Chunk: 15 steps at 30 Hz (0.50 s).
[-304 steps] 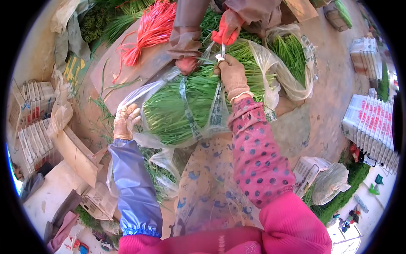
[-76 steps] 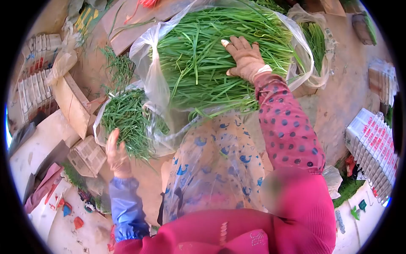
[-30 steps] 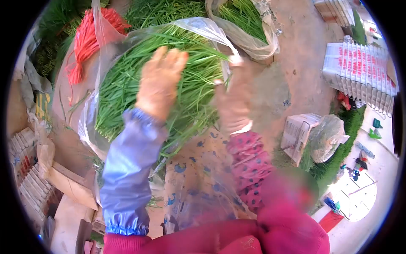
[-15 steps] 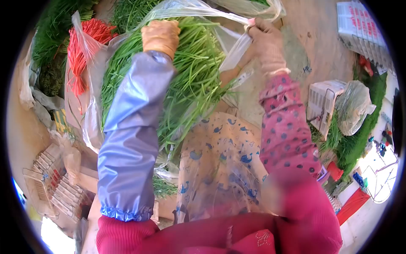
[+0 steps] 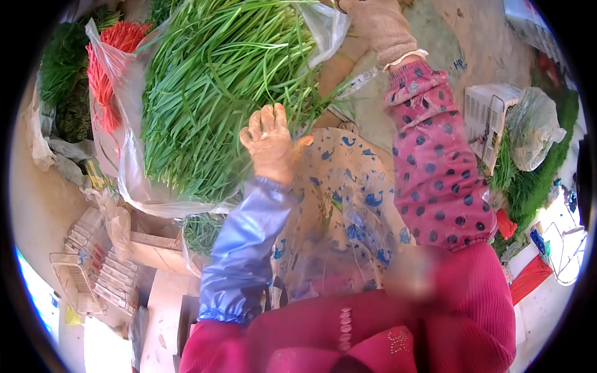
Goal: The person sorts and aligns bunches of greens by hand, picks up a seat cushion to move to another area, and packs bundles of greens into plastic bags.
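Observation:
A big heap of long green stalks [image 5: 211,99] lies in a clear plastic bag [image 5: 134,168], spread open around it. Over the heap's lower right edge is my left hand [image 5: 270,143] in an orange-tan glove, its fingers spread and nothing held in them. My right hand [image 5: 380,28], in a brown glove, is at the top edge of the view, right of the heap. Its fingers are curled at the bag's raised right rim, with the fingertips partly cut off by the frame.
Red ties [image 5: 112,68] lie left of the heap. A cardboard box [image 5: 165,252] and wire-handled crates [image 5: 78,286] stand lower left. At the right are a white basket [image 5: 488,115], a crumpled plastic bag [image 5: 535,127] and more greens [image 5: 547,180]. A patterned clear apron [image 5: 348,205] covers my lap.
My left hand has come back from the top of the heap toward me, and its fingers have spread. My right hand has moved up to the frame's edge. The whole view has shifted.

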Tool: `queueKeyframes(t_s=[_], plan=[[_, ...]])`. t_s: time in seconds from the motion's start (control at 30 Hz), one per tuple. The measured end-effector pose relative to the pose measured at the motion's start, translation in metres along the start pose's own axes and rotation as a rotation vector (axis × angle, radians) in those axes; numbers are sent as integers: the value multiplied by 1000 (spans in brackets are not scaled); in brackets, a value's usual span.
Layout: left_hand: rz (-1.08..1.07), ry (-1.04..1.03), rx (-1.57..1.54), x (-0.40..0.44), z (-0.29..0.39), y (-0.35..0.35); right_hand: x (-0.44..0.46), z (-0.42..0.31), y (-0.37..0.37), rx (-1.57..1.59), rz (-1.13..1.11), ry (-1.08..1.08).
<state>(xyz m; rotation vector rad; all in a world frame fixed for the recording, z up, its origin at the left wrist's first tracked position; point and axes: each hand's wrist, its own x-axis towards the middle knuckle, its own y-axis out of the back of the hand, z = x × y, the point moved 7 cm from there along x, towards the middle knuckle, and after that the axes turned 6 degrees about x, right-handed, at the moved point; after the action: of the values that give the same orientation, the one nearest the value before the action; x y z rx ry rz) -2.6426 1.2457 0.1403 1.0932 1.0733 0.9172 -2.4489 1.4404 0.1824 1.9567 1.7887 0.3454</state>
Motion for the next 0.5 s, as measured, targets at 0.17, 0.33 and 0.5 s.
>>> queueKeyframes(t_s=[0.17, 0.33, 0.5], plan=[[-26, 272, -152, 22, -21, -31, -17, -10, 8, 11, -72, -9], [166, 230, -354, 21, -43, -28, -82, 43, 16, 201, 138, -202], [37, 271, -186, 21, -30, -28, -142, 92, -64, -129, -200, -326]])
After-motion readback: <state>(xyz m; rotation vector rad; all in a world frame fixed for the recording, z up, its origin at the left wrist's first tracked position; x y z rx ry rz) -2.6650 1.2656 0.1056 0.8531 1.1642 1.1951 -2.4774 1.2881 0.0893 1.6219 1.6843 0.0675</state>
